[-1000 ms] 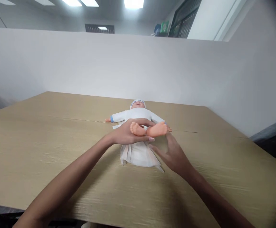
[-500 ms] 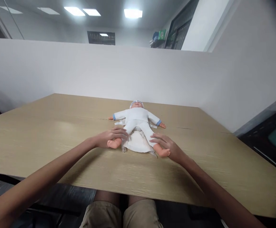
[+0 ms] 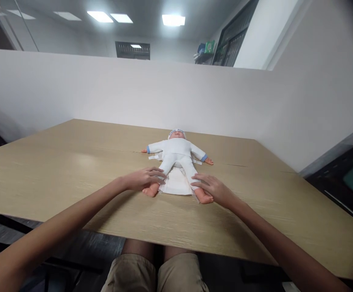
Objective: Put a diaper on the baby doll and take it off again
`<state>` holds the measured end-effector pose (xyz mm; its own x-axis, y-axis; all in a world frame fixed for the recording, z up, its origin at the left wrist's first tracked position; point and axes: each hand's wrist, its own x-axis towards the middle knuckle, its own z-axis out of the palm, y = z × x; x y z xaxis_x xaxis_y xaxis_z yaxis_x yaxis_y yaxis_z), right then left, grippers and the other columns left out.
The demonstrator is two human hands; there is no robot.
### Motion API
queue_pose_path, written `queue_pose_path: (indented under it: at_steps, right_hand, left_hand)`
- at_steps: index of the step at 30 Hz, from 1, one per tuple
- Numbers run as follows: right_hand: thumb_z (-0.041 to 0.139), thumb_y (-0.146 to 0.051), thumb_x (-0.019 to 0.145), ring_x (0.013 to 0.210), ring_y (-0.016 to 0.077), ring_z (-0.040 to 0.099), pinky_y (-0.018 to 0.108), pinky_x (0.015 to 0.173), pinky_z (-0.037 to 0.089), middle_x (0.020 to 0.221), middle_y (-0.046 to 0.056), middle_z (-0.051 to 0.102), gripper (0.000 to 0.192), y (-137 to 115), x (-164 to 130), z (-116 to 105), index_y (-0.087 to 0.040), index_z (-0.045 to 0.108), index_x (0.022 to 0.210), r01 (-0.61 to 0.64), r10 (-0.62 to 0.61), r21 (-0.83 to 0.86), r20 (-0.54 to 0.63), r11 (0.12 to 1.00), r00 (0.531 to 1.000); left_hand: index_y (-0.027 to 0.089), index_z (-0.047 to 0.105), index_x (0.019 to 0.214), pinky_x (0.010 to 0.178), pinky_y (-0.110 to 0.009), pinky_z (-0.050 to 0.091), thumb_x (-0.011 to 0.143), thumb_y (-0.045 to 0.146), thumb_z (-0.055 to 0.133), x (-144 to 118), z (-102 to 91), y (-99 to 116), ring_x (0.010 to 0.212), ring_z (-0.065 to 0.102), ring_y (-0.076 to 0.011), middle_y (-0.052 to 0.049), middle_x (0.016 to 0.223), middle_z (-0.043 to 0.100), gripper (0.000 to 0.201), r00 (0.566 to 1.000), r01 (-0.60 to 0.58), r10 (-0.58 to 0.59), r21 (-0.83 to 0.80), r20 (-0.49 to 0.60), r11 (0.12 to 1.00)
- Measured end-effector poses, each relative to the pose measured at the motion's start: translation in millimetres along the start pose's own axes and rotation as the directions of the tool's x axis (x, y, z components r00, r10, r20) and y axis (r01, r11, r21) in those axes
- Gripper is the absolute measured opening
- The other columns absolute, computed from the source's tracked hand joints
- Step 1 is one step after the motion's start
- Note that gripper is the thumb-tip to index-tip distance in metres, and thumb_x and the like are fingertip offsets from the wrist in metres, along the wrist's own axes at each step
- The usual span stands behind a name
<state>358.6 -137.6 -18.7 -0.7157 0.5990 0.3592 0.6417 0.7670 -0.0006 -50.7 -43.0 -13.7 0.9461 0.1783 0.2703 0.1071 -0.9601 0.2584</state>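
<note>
doll [image 3: 176, 156] on its back, mid-frame on table [image 3: 57, 162] | left hand [image 3: 143, 179] fingers spread flat over one ankle | right hand [image 3: 214, 189] likewise, open | cloth [image 3: 175, 186] apparently beneath legs | keep both legs pressed evenly, cloth centred

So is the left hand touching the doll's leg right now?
Touching. The head view shows the left hand with its fingers laid over the doll at the lower leg just above the foot, no gap visible.
</note>
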Motion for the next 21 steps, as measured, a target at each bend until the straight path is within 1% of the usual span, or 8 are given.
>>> queue_pose_path:
  at_steps: [3, 6, 9, 11, 14, 16, 18, 21]
  right_hand:
    - [0.052, -0.004, 0.098, 0.143, 0.0287, 0.06, 0.052, 0.115, 0.053, 0.152, 0.012, 0.064, 0.049, 4, 2, -9, -0.026, 0.072, 0.136, -0.016, 0.014, 0.09, 0.027, 0.996, 1.0]
    - [0.051, -0.01, 0.101, 0.142, 0.027, 0.061, 0.05, 0.116, 0.053, 0.155, 0.008, 0.063, 0.048, 4, 4, -21, -0.032, 0.073, 0.137, -0.095, 0.077, 0.208, 0.092, 0.973, 0.993]
    - [0.046, -0.02, 0.108, 0.139, 0.0277, 0.063, 0.051, 0.115, 0.054, 0.151, 0.007, 0.066, 0.04, -9, 7, -29, -0.031, 0.075, 0.133, -0.187, 0.165, 0.259, 0.106, 0.947, 0.981]
    - [0.054, -0.035, 0.109, 0.138, 0.0325, 0.062, 0.056, 0.115, 0.053, 0.147, 0.011, 0.068, 0.034, -27, 11, -26, -0.028, 0.072, 0.137, -0.232, 0.221, 0.204, 0.075, 0.951, 0.972]
    - [0.073, -0.055, 0.098, 0.136, 0.0426, 0.059, 0.064, 0.113, 0.05, 0.144, 0.02, 0.067, 0.061, -55, 18, -9, -0.019, 0.063, 0.146, -0.276, 0.276, 0.018, 0.01, 0.961, 0.961]
    - [0.073, -0.051, 0.099, 0.131, 0.0447, 0.059, 0.063, 0.108, 0.051, 0.139, 0.023, 0.067, 0.06, -67, 22, 4, -0.016, 0.062, 0.146, -0.308, 0.306, -0.096, -0.036, 0.947, 0.951]
    - [0.062, -0.034, 0.105, 0.122, 0.0416, 0.062, 0.057, 0.1, 0.053, 0.128, 0.021, 0.069, 0.039, -69, 27, 13, -0.017, 0.066, 0.139, -0.344, 0.338, -0.164, -0.063, 0.925, 0.939]
    - [0.045, -0.017, 0.106, 0.1, 0.0338, 0.065, 0.047, 0.086, 0.052, 0.107, 0.015, 0.071, 0.03, -56, 38, 12, -0.019, 0.072, 0.119, -0.367, 0.364, -0.151, -0.05, 0.918, 0.93]
  left_hand:
    - [0.023, 0.071, 0.133, 0.117, -0.047, 0.048, 0.101, 0.013, 0.048, 12, -8.3, 13, 0.14, 0.054, -0.0303, -0.011, 0.147, 0.067, 0.041, 0.996, 0.092, -0.094, -0.088, -0.013, 0.992]
    - [0.021, 0.07, 0.125, 0.11, -0.048, 0.049, 0.104, 0.033, 0.056, 24, -8.3, 29, 0.125, 0.057, -0.0327, -0.011, 0.133, 0.07, 0.028, 0.97, 0.241, -0.242, -0.055, -0.012, 0.969]
    - [0.021, 0.065, 0.129, 0.107, -0.053, 0.048, 0.091, 0.062, 0.074, 33, 3.9, 40, 0.121, 0.054, -0.0377, -0.013, 0.13, 0.067, 0.057, 0.936, 0.35, -0.349, 0.018, -0.049, 0.936]
    - [0.021, 0.061, 0.133, 0.107, -0.055, 0.046, 0.086, 0.061, 0.079, 36, 15.1, 43, 0.122, 0.052, -0.0397, -0.014, 0.133, 0.064, 0.064, 0.917, 0.396, -0.391, 0.079, -0.076, 0.915]
    - [0.02, 0.061, 0.128, 0.105, -0.055, 0.045, 0.091, 0.04, 0.074, 38, 29.0, 45, 0.122, 0.052, -0.0394, -0.015, 0.134, 0.063, 0.044, 0.891, 0.454, -0.441, 0.153, -0.112, 0.878]
    - [0.021, 0.063, 0.121, 0.103, -0.054, 0.045, 0.096, 0.032, 0.067, 39, 33.8, 46, 0.12, 0.053, -0.0379, -0.014, 0.131, 0.064, 0.028, 0.876, 0.478, -0.459, 0.152, -0.144, 0.865]
    - [0.021, 0.065, 0.114, 0.102, -0.052, 0.045, 0.102, 0.033, 0.059, 41, 34.2, 46, 0.118, 0.054, -0.0357, -0.012, 0.126, 0.067, 0.017, 0.863, 0.493, -0.47, 0.109, -0.187, 0.863]
    - [0.022, 0.067, 0.109, 0.099, -0.05, 0.047, 0.108, 0.038, 0.051, 46, 26.1, 42, 0.108, 0.058, -0.0321, -0.01, 0.115, 0.071, 0.022, 0.826, 0.516, -0.503, -0.017, -0.256, 0.856]
